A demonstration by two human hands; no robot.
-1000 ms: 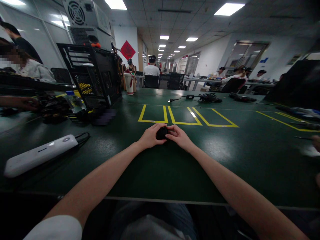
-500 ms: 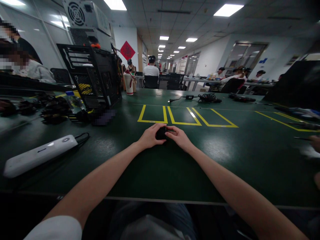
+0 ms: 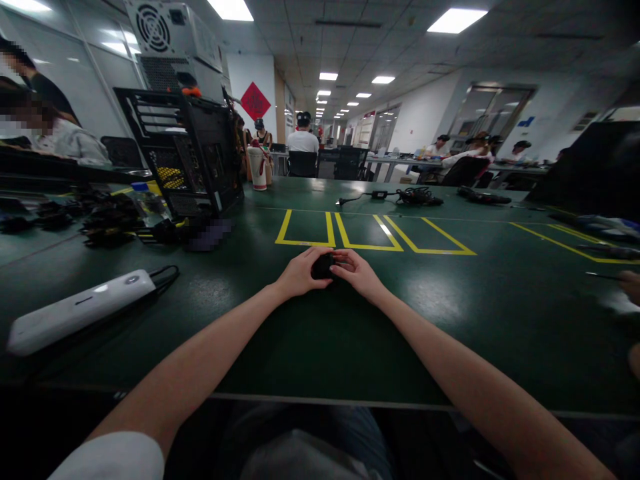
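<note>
Both my hands meet over the green table (image 3: 330, 333), near its middle. Between them is a small black rounded object (image 3: 323, 267), whose kind I cannot make out. My left hand (image 3: 301, 272) curves round its left side, thumb in front and fingers over the far side. From the right, the bent fingers of my right hand (image 3: 356, 270) press against it, partly covering it. Just beyond my hands run yellow tape outlines (image 3: 369, 250) on the table.
A white power strip (image 3: 83, 310) lies at the left. Behind it stand an open black computer case (image 3: 200, 150), a bottle (image 3: 150, 203) and a paper cup (image 3: 258, 168). Coiled black cables (image 3: 420, 196) lie at the back. At the right edge, another person's hand (image 3: 631, 285) holds a thin tool.
My right fingers have shifted very slightly on the black object; my left hand looks still. At the right edge, the other person's hand and thin tool have moved a little.
</note>
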